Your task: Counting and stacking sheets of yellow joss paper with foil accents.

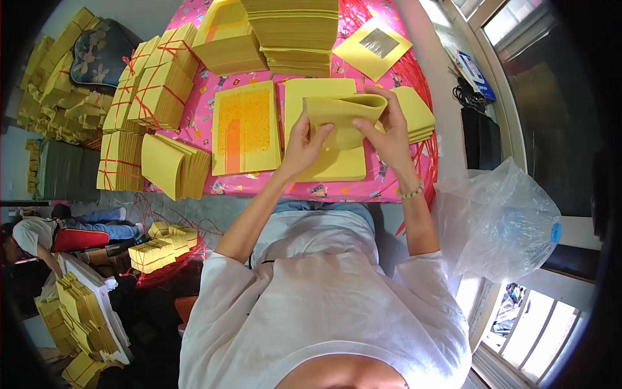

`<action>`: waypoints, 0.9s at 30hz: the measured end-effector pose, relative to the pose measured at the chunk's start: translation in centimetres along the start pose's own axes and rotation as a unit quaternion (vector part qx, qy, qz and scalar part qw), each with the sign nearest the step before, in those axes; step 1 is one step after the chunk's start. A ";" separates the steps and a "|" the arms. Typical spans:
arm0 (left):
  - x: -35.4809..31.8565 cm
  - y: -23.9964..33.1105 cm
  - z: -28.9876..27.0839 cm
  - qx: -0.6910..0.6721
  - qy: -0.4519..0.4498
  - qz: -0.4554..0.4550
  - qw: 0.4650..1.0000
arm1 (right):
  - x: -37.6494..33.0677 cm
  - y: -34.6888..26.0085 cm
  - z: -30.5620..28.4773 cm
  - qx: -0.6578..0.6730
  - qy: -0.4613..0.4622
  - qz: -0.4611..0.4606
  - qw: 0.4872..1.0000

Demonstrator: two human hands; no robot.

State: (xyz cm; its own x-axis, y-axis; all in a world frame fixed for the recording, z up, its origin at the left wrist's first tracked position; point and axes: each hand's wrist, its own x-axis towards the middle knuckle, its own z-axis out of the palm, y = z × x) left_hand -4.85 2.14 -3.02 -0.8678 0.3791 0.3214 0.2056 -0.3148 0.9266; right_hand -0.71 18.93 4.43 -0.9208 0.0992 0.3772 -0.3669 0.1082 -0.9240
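My left hand (303,144) and my right hand (387,133) both grip a folded yellow paper sheet (342,110), curled over at its top edge, above a flat yellow stack (337,165) on the pink table (304,189). To the left lies a yellow sheet with an orange printed square (245,126). A pile of folded yellow sheets (418,113) sits just right of my right hand.
Tall yellow paper stacks (295,32) stand at the table's far side, and bundles tied with red string (159,84) at the left. A sheet with a silver square (372,47) lies far right. A clear plastic bag (495,220) hangs at right. Another person (45,233) crouches on the floor at left.
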 end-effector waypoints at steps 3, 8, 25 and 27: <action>0.0 0.2 0.4 -0.022 0.012 -0.012 1.000 | 0.5 1.3 -0.4 0.005 -0.029 0.019 0.999; 0.1 0.2 0.8 -0.003 0.030 0.005 1.000 | 0.5 2.0 0.1 0.062 0.007 0.027 0.998; 4.3 4.1 1.5 -0.101 0.021 -0.232 0.967 | 2.2 2.5 -1.2 0.103 0.005 0.209 0.973; 4.3 3.6 1.4 -0.073 0.020 -0.250 0.965 | 2.1 2.7 -1.3 0.113 0.010 0.218 0.969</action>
State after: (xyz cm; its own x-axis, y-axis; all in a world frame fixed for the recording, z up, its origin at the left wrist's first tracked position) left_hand -7.16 3.85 2.01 -0.8596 0.4821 -0.1695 -0.3071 -0.2222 0.9254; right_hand -3.45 20.68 2.84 -0.9930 0.1056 -0.0524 0.0341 -0.1682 -0.9852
